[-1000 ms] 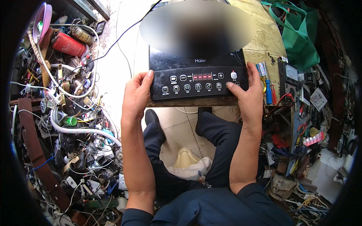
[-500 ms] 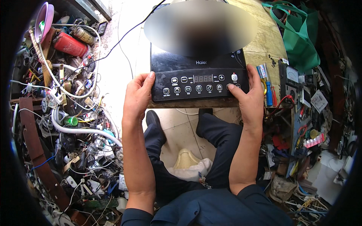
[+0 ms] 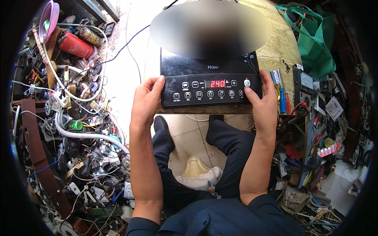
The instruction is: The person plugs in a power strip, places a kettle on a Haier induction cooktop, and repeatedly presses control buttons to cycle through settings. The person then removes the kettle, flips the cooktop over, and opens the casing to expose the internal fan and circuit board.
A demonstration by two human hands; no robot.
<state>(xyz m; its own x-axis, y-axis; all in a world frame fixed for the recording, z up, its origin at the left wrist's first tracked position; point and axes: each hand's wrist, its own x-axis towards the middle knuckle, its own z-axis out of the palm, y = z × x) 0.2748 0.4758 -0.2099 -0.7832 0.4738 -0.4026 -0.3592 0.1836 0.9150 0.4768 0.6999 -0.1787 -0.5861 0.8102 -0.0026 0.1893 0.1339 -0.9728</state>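
A flat black induction cooker [image 3: 189, 65] lies on the wooden table, its button panel facing me. Red digits glow in its display [image 3: 216, 84], and a small red light shows above the power button. My left hand [image 3: 148, 98] clasps the cooker's left edge, thumb on top and fingers underneath. The opposite edge is gripped by my right hand [image 3: 264, 100]; its thumb rests on the panel just below the power button [image 3: 247, 83]. A blurred patch hides the cooker's far part and whatever is there.
To the right on the table [image 3: 281, 49] lie screwdrivers [image 3: 282, 100] and an analog meter [image 3: 304, 78]. A green bag [image 3: 315, 43] hangs beyond them. Heaped cables and parts fill the left, with a red cylinder [image 3: 76, 45] and a pink basin [image 3: 49, 19]. A black cord [image 3: 130, 44] runs across.
The cooker's display has gone from unlit to showing bright red digits. My right thumb has slid from the lower button row to just under the power button. My left hand keeps its hold.
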